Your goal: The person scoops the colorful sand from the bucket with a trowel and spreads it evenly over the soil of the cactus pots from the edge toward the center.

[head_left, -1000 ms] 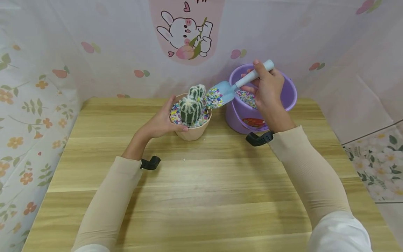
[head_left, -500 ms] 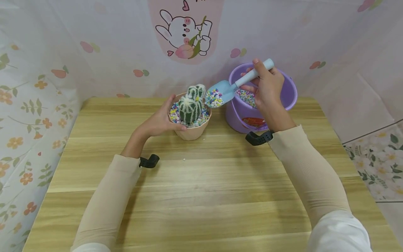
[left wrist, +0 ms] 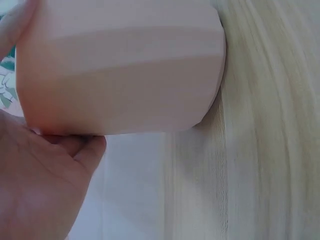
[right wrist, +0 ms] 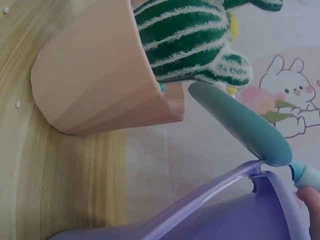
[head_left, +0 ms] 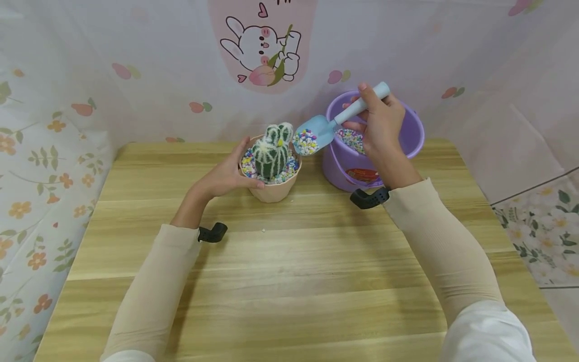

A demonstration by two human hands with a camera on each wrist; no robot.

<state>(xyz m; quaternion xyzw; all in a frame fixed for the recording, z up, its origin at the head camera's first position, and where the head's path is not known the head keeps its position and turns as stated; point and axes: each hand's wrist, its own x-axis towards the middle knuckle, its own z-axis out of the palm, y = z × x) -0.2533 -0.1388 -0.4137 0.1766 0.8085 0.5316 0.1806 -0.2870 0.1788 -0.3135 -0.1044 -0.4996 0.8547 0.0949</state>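
Gripping the pale blue plastic scoop [head_left: 316, 133] by its handle, the right hand [head_left: 382, 128] holds its blade of coloured pebbles [head_left: 305, 142] just above the rim of the pink plastic pot [head_left: 271, 190]. The left hand [head_left: 226, 176] curls around the pot's side on the wooden table [head_left: 289, 261]; a green striped cactus [head_left: 270, 157] stands inside, the purple bucket [head_left: 407, 143] just beside.

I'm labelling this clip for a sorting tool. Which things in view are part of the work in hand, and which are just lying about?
In use:
pink pot, held by left hand
cactus
blue scoop of coloured pebbles, held by right hand
purple bucket

Lying about:
stray pebble on table
printed backdrop
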